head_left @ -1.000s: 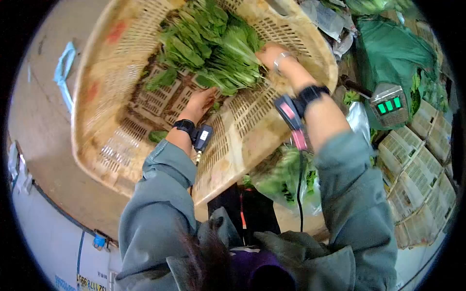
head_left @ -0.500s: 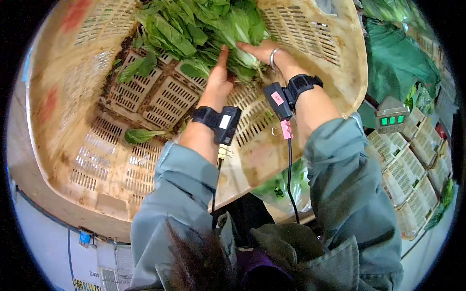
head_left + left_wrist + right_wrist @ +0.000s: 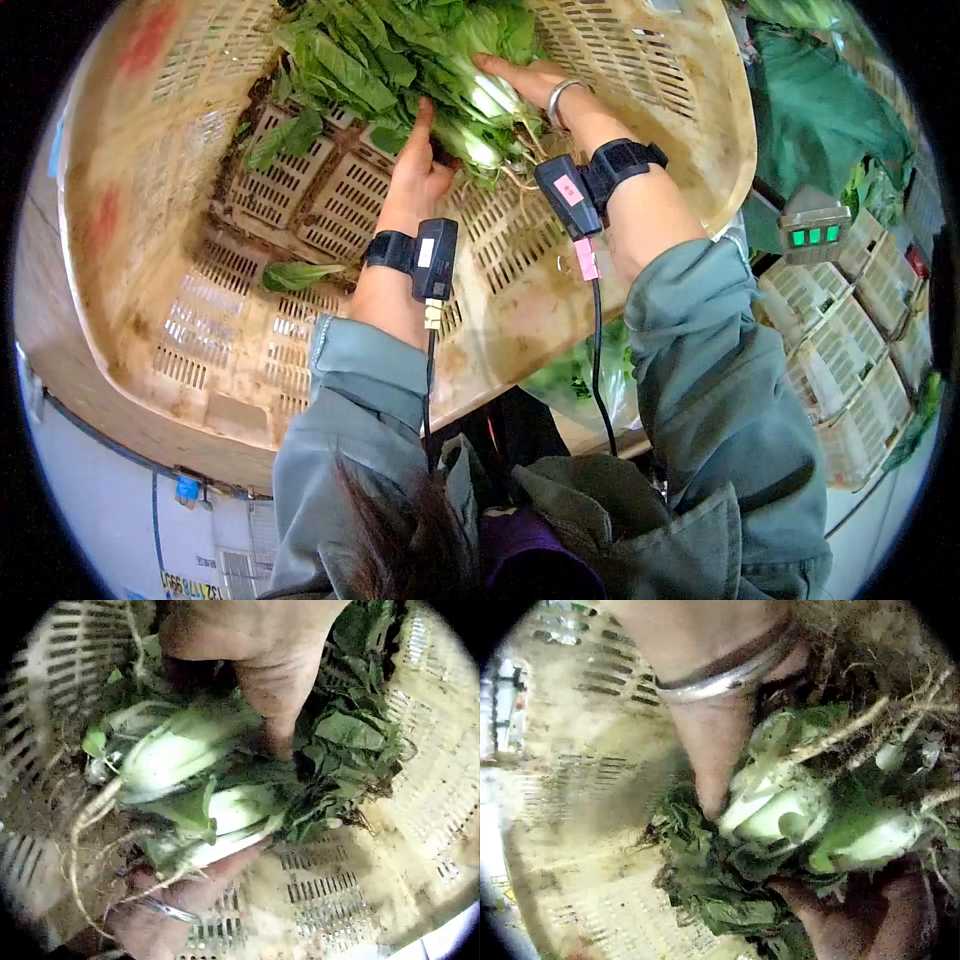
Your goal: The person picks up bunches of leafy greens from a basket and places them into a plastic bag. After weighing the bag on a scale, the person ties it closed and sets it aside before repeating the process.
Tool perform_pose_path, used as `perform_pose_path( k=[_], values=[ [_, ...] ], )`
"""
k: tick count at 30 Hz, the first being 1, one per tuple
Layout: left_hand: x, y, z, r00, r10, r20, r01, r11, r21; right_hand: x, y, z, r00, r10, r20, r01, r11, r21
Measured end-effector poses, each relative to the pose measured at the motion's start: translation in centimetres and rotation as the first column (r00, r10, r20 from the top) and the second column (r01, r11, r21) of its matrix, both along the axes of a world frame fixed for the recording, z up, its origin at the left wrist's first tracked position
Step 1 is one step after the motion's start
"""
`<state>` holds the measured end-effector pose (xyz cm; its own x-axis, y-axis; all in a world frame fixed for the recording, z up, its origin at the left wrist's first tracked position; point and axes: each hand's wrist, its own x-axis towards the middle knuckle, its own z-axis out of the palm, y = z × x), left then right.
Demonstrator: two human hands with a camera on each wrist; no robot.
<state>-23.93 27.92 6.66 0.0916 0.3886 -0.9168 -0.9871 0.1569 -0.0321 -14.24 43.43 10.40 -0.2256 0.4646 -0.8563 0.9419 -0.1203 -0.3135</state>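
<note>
Leafy greens (image 3: 370, 60) with white stems and thin roots lie in a large cream slatted basket (image 3: 500, 330). My left hand (image 3: 415, 175) grips them from the left, its thumb laid along the leaves. From the right, my right hand (image 3: 540, 90), with a silver ring-shaped bangle at its wrist, holds the same bunch near the root ends. In the left wrist view pale stems (image 3: 172, 757) show beside the left thumb. The right wrist view has stems (image 3: 780, 810) between both hands; the fingers under the bunch are mostly hidden.
Loose leaves (image 3: 295, 277) lie on the basket floor, which carries dark dirt. Right of the basket are a green cloth (image 3: 825, 110), a metal device with green lights (image 3: 815, 228) and stacked crates (image 3: 840, 350). A plastic bag of greens (image 3: 590, 380) is below the basket's edge.
Since a second ago both hands have closed around the bunch, and the basket fills more of the head view. Over the last half second the left hand moved slightly left and the root ends came into view.
</note>
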Motion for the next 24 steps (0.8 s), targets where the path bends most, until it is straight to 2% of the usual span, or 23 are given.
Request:
perform_pose_path(
  k=[1, 2, 3, 5, 6, 7, 9, 10, 11, 12, 13, 15, 16, 17, 19, 20, 21, 23, 24],
  values=[
    [0.1, -0.5, -0.3, 0.999, -0.028, -0.031, 0.028, 1.000, -0.013, -0.5, 0.0, 0.7, 1.000, 0.029, 0.013, -0.028, 0.998, -0.055],
    [0.6, -1.3, -2.7, 1.000, 0.009, -0.004, -0.009, 1.000, -0.018, -1.0, -0.1, 1.1, 0.994, 0.104, 0.035, -0.101, 0.992, -0.076],
    [1.0, -0.8, -0.6, 0.994, 0.027, -0.105, -0.023, 0.999, 0.038, -1.5, 0.2, 1.5, 0.978, 0.209, 0.011, -0.206, 0.969, -0.137],
    [1.2, -0.4, 2.2, 0.994, 0.077, -0.078, -0.075, 0.997, 0.031, -2.7, -0.4, 2.3, 0.932, 0.362, -0.030, -0.364, 0.929, -0.064],
    [1.4, -0.4, 2.4, 0.988, 0.120, -0.098, -0.121, 0.993, -0.005, -3.3, -0.8, 4.0, 0.904, 0.428, -0.014, -0.427, 0.902, 0.064],
    [1.4, -0.4, 2.8, 0.983, 0.152, -0.101, -0.150, 0.988, 0.031, -2.9, -1.7, 1.2, 0.832, 0.547, 0.092, -0.540, 0.759, 0.363],
    [1.2, 0.0, 4.2, 0.972, 0.095, -0.214, -0.107, 0.993, -0.047, -3.3, -1.0, 2.9, 0.914, 0.405, 0.018, -0.404, 0.908, 0.108],
    [1.2, 0.0, 4.1, 0.973, 0.088, -0.215, -0.100, 0.994, -0.045, -2.9, -1.3, 2.5, 0.917, 0.398, 0.017, -0.397, 0.911, 0.110],
    [0.9, 0.0, 3.8, 0.966, 0.076, -0.246, -0.078, 0.997, 0.000, -2.6, -1.7, 2.2, 0.978, 0.191, -0.080, -0.190, 0.981, 0.028],
    [0.7, 0.0, 3.5, 0.959, 0.067, -0.276, -0.057, 0.997, 0.044, -2.3, -1.8, 1.9, 0.987, -0.029, -0.157, 0.018, 0.997, -0.074],
    [0.5, 0.1, 3.1, 0.959, 0.066, -0.275, -0.055, 0.997, 0.048, -1.9, -1.9, 1.7, 0.987, -0.031, -0.157, 0.020, 0.997, -0.070],
    [-0.1, -0.2, 2.4, 0.967, -0.095, -0.234, 0.089, 0.995, -0.035, -2.5, -2.6, 3.9, 0.873, -0.271, -0.405, 0.242, 0.963, -0.121],
    [-0.1, -0.5, 2.1, 0.964, -0.105, -0.246, 0.101, 0.995, -0.026, -2.1, -2.2, 2.0, 0.857, -0.340, -0.388, 0.230, 0.925, -0.302],
    [-0.3, -0.5, 3.1, 0.962, -0.110, -0.248, 0.106, 0.994, -0.028, -2.4, -2.9, 1.6, 0.854, -0.345, -0.389, 0.235, 0.923, -0.304],
    [-0.5, 0.0, 6.4, 0.956, -0.229, -0.184, 0.198, 0.965, -0.172, -3.8, -3.9, 1.2, 0.930, -0.334, -0.155, 0.272, 0.907, -0.322],
    [-0.6, -0.3, 6.5, 0.946, -0.253, -0.204, 0.223, 0.962, -0.159, -4.1, -4.1, 2.2, 0.952, -0.218, -0.214, 0.146, 0.941, -0.306],
    [-1.0, -0.4, 5.1, 0.948, -0.278, -0.158, 0.257, 0.956, -0.141, -4.3, -4.3, 2.7, 0.995, -0.057, -0.078, 0.042, 0.983, -0.177],
    [-1.6, -1.6, 5.8, 0.967, -0.247, -0.060, 0.249, 0.968, 0.026, -3.8, -3.8, 4.7, 0.990, -0.065, -0.126, 0.027, 0.958, -0.286],
    [-1.8, -1.4, 7.1, 0.955, -0.297, -0.012, 0.297, 0.954, -0.042, -3.9, -3.9, 5.9, 0.988, -0.076, -0.135, 0.035, 0.959, -0.280]
  ],
)
